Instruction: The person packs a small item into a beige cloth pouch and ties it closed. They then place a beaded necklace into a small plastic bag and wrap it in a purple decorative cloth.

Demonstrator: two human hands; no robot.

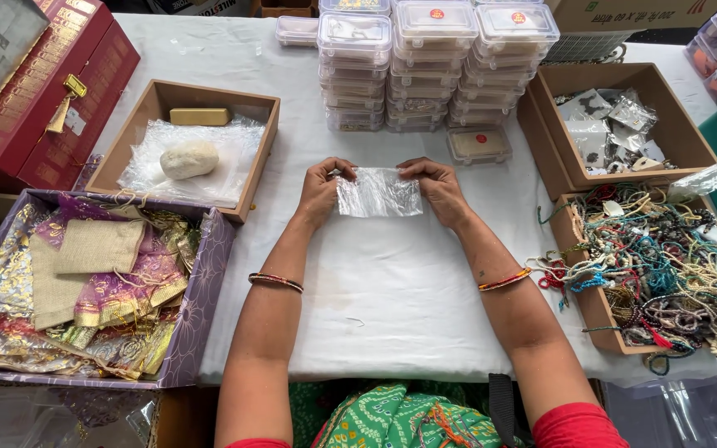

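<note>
A small clear plastic pouch is stretched between both hands over the white tablecloth. My left hand pinches its upper left corner. My right hand pinches the upper right corner. The pouch looks flat, and I cannot tell if anything is inside. Each wrist wears a thin bangle.
Stacks of clear lidded boxes stand behind the hands, one single box nearer. A cardboard tray of beaded strings is at right, a tray of small packets above it. At left sit a box of fabric pouches, a tray with a pale stone and a red case.
</note>
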